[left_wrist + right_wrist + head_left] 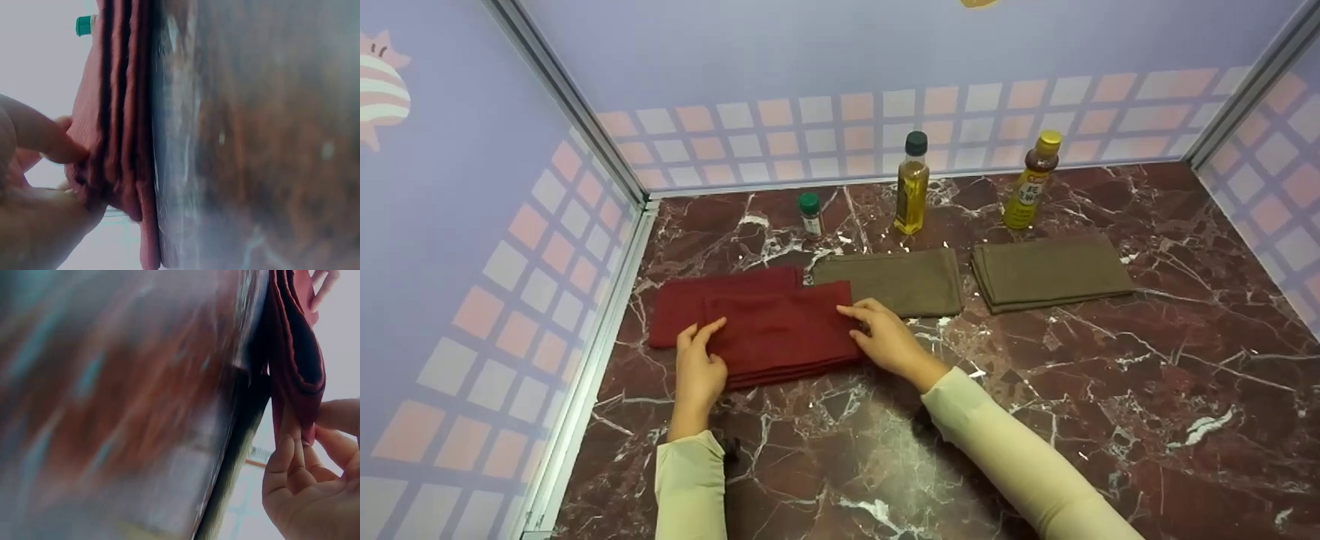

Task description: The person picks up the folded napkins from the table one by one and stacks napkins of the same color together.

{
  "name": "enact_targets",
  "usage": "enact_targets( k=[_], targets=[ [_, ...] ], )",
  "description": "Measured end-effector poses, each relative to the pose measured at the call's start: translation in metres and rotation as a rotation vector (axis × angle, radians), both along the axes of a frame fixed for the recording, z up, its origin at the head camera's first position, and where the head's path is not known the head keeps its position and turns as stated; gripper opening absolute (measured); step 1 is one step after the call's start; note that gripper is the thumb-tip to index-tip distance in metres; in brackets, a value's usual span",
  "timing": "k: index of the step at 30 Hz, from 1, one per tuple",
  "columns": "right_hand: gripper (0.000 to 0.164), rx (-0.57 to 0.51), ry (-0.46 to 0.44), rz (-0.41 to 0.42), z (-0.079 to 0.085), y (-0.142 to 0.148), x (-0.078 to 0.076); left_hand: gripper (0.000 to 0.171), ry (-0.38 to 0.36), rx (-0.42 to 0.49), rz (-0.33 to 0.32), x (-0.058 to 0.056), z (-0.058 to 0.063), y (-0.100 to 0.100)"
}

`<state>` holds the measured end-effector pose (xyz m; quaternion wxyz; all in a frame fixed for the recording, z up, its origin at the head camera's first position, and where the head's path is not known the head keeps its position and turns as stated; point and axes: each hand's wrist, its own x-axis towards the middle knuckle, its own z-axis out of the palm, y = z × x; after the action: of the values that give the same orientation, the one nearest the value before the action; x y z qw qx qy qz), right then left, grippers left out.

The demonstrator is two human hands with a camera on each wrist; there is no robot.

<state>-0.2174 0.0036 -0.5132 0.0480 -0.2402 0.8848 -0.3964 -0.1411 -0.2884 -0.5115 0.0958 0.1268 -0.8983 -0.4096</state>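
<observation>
A folded dark-red cloth (780, 330) hangs just over the table, overlapping a second folded red cloth (682, 300) behind it to the left. My left hand (701, 371) pinches its left end; in the left wrist view the thumb and a finger (62, 140) press at its stacked layers. Its right end is held by my right hand (889, 341), and the right wrist view shows the fingers (298, 461) around its folded edge. A folded olive-green cloth (915, 281) lies just behind my right hand, partly covered by the held cloth.
Another folded olive cloth (1050, 270) lies farther right. Along the back stand a small green-capped jar (811, 216), an oil bottle with a dark cap (912, 187) and a yellow-capped bottle (1031, 184). Panels wall in the marble-patterned table (1110, 420) at left, back and right.
</observation>
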Motion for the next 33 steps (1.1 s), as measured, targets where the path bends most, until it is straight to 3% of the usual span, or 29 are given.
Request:
enact_targets(
  k=[4, 7, 15, 24, 29, 33],
  targets=[
    [0.023, -0.041, -0.012, -0.001, 0.000, -0.013, -0.004, 0.043, 0.066, -0.046, 0.093, -0.003, -0.001, -0.008],
    [0.018, -0.058, -0.011, -0.007, 0.000, -0.021, -0.006, 0.042, 0.111, -0.070, 0.137, -0.006, -0.002, -0.014],
    [0.035, -0.046, -0.022, 0.033, -0.001, -0.044, -0.011, 0.048, 0.191, -0.065, 0.200, -0.014, -0.002, -0.030],
    [0.056, 0.021, -0.072, 0.102, 0.002, -0.066, -0.015, 0.066, 0.144, -0.067, 0.194, -0.019, -0.004, -0.051],
    [0.059, 0.028, -0.099, 0.110, 0.004, -0.080, -0.019, 0.074, 0.065, -0.077, 0.168, -0.023, -0.004, -0.064],
    [0.059, 0.018, -0.129, 0.111, 0.003, -0.089, -0.022, 0.078, 0.007, -0.068, 0.188, -0.023, -0.005, -0.070]
  ],
)
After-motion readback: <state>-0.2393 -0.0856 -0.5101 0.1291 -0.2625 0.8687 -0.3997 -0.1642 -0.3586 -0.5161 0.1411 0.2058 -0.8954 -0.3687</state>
